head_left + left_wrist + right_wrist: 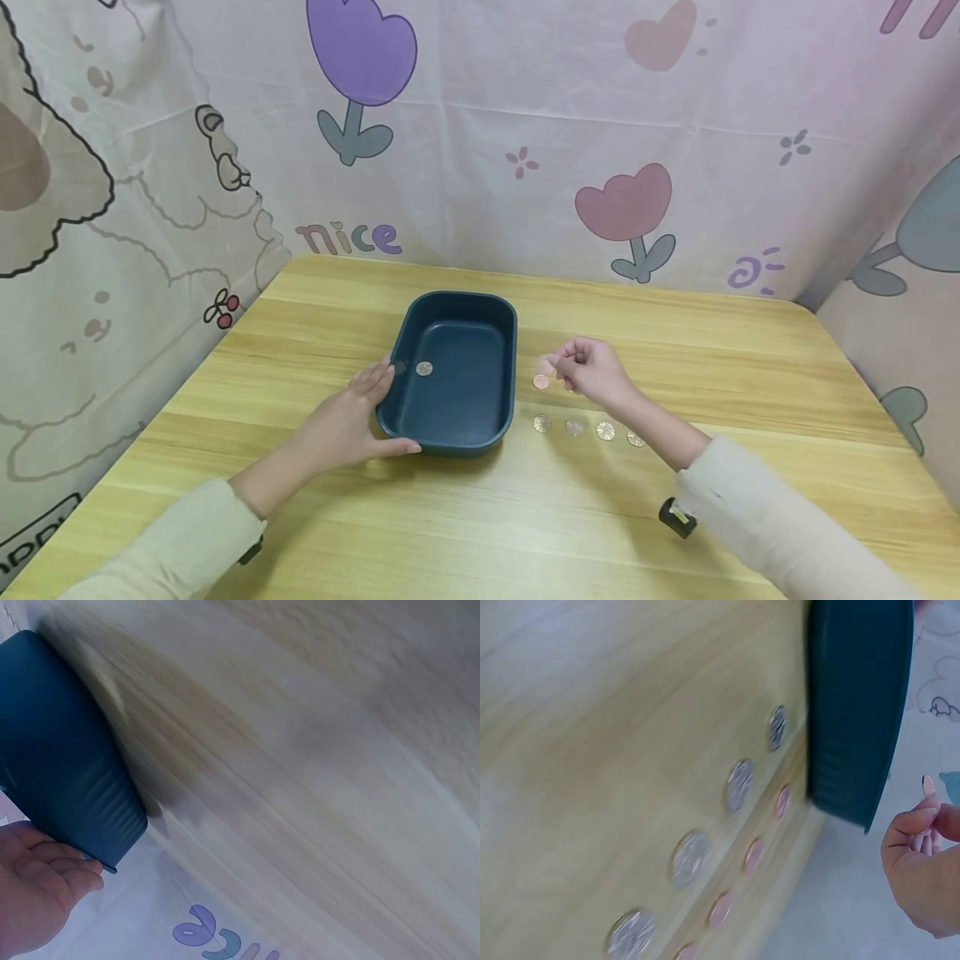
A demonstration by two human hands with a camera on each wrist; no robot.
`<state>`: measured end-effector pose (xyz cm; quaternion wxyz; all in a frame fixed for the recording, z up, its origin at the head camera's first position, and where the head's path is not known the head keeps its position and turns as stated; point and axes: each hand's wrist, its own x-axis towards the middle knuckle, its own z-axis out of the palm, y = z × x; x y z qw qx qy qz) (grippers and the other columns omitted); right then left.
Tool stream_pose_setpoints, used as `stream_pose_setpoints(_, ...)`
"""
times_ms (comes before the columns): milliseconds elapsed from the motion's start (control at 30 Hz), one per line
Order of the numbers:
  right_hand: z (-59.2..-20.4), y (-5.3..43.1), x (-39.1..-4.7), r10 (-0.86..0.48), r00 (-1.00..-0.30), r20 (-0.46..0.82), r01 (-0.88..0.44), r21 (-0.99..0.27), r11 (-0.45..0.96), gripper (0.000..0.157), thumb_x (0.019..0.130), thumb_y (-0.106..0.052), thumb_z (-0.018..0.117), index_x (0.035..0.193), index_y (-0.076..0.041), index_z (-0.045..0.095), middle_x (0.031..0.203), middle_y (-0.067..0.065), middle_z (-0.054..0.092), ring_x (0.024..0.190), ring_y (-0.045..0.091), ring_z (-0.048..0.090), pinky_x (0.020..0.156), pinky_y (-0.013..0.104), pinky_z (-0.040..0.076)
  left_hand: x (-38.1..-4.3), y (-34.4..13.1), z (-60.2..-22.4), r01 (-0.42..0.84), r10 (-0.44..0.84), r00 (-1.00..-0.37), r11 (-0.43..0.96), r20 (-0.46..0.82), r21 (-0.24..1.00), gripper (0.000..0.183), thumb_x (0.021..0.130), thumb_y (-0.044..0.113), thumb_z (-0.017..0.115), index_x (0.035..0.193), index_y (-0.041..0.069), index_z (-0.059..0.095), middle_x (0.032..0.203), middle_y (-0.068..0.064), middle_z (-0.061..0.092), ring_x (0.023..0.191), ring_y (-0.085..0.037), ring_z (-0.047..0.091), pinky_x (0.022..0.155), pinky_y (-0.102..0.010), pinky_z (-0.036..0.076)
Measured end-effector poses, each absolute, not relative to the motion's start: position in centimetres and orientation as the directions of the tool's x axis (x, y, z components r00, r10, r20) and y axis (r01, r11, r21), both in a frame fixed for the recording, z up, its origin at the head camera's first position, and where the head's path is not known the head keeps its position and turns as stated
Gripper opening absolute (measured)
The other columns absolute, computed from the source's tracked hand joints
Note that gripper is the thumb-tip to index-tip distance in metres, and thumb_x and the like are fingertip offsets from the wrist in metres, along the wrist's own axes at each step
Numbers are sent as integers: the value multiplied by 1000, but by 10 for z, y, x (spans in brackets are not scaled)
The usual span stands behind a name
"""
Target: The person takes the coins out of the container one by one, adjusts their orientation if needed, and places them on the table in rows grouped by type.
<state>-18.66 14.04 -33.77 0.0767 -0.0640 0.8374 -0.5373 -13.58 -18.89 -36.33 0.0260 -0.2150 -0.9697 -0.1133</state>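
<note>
A dark teal rectangular tray (459, 448) stands on the wooden table. My left hand (347, 425) holds its near left corner, fingers at the left rim and thumb along the near side; the left wrist view shows these fingers (64, 864) bent at the rim. One silver coin (423, 368) lies inside the tray. Right of the tray, my right hand (592, 371) pinches a copper coin (928, 786) between thumb and finger, raised above the table. Below that hand lies a row of copper coins (754, 855), partly hidden in the head view. Nearer me runs a row of several silver coins (605, 431).
The wooden table (480, 533) reaches back to a printed cloth (487, 208) with tulips and lettering. More cloth hangs at the left and right sides. A small black device (678, 517) sits by the right sleeve (765, 508).
</note>
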Motion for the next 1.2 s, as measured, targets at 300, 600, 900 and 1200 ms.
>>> stream_pose_setpoints(300, -342, 183, -178, -97, -990, -98, 41, -881, 470, 15, 91, -11, 56, 90, 4, 55, 65, -1, 56, 54, 5, 48, 50, 19, 45, -135, -189, -362, 412, 404, -911, 883, 86, 223, 108, 67, 67, 67, 139, -7, 35, 148, -25, 29, 131, -47, 35, 100, -57, 40)
stream_pose_setpoints(600, -348, 224, -171, -15, -996, -93, 72, -851, 519, 18, 92, -12, 54, 94, 5, 55, 66, -3, 55, 55, 3, 49, 50, 19, 46, -135, -189, -361, 403, 396, -915, 888, 76, 222, 108, 68, 68, 65, 139, -6, 34, 149, -24, 28, 132, -46, 34, 100, -57, 39)
stream_pose_setpoints(900, -367, 262, -172, 0, -985, -174, 138, -779, 612, 20, 93, -12, 51, 96, 8, 54, 69, 0, 58, 56, 3, 50, 50, 18, 47, -136, -189, -364, 407, 400, -913, 887, 80, 220, 109, 67, 69, 65, 139, -7, 35, 148, -25, 28, 131, -46, 34, 100, -56, 40)
stream_pose_setpoints(1200, -385, 282, -180, 13, -967, -253, 195, -709, 678, 20, 93, -9, 50, 96, 10, 55, 71, 1, 56, 59, 8, 50, 51, 19, 47, -136, -188, -363, 404, 397, -915, 887, 78, 222, 108, 67, 67, 67, 139, -7, 35, 148, -25, 29, 130, -47, 35, 99, -57, 40)
